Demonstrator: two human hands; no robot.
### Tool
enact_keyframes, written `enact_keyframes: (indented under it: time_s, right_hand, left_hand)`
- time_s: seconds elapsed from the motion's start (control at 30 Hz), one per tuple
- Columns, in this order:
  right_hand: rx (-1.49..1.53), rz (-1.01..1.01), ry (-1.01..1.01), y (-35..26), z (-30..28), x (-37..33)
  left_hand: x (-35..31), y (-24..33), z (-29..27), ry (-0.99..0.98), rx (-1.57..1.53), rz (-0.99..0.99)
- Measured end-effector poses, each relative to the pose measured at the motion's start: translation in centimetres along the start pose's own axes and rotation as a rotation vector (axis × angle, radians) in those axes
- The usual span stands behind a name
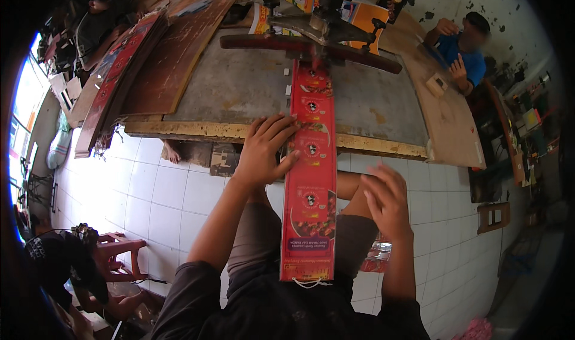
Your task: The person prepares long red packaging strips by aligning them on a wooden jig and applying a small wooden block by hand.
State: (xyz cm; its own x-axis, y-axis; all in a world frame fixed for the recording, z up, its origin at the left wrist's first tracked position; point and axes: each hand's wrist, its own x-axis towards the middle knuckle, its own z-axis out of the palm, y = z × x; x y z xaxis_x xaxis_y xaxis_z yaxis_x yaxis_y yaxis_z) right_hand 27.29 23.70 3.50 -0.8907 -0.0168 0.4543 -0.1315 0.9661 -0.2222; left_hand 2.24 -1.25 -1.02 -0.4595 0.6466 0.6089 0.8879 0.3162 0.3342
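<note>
Red printed strip (pixel 310 178) runs from under the cutter's blade bar (pixel 311 45) across the worn grey table (pixel 239 88) and over its edge toward your lap. Your left hand (pixel 263 151) presses on the strip's left edge, fingers spread. Your right hand (pixel 386 199) hovers open just beside it, blurred, seemingly not touching.

The workbench (pixel 239 91) has a grey worn top with a yellowed front edge. A red printed strip (pixel 311 160) lies across it at 12 o'clock, overhanging the front edge toward 6 o'clock. A cutter (pixel 317 25) sits over the strip's far end. Brown boards (pixel 173 52) lie at 10 o'clock. A pale board (pixel 446 118) lies at 2 o'clock, carrying a small block (pixel 436 85).
</note>
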Motion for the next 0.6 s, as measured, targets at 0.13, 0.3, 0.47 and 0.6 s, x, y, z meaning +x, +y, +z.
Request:
enact_keyframes:
  time_s: [0.13,0.3,0.47,0.6]
  right_hand:
    - [0.154,0.047,0.055,2.7,2.9,7.5]
    - [0.253,0.063,0.079,5.3,6.8,14.2]
    - [0.197,0.102,0.082,5.7,8.9,14.3]
    - [0.164,0.036,0.058,5.7,8.8,14.2]
  left_hand:
    - [1.1,0.1,-0.7,0.006,-0.011,0.025]
    - [2.9,-1.3,-0.4,-0.025,-0.049,-0.019]
    - [3.2,-1.3,0.1,0.018,0.026,-0.024]
    - [2.9,-1.2,0.2,0.014,0.017,-0.028]
